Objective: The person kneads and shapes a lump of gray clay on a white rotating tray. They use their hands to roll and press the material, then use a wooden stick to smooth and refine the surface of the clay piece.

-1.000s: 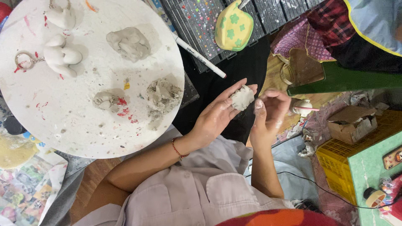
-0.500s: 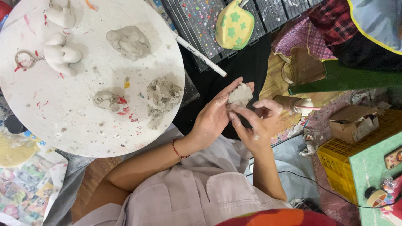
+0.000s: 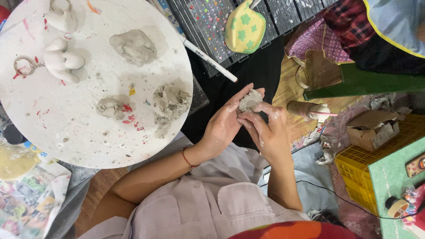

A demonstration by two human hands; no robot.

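Note:
A small lump of grey clay (image 3: pixel 250 100) sits between both my hands, just right of the round white board (image 3: pixel 57 128). My left hand (image 3: pixel 223 126) cups it from the left with fingers stretched upward. My right hand (image 3: pixel 268 132) presses against it from the right and below, thumb and fingertips on the clay. Both hands are smeared with pale clay. A red thread bracelet (image 3: pixel 189 160) circles my left wrist.
The board carries grey clay lumps (image 3: pixel 170 101) (image 3: pixel 133 46) (image 3: pixel 110 107) and white clay figures with a key ring (image 3: pixel 62 59). A white marker (image 3: pixel 210 59) lies beside it. A yellow-green pouch (image 3: pixel 245 27), a glue bottle (image 3: pixel 310 110), a torn cardboard box (image 3: pixel 372 128) and a yellow crate (image 3: pixel 354 170) surround me.
My right hand moved from beside the clay to closing over it from the right and below. The lump shifted slightly lower, and both hands now press together around it.

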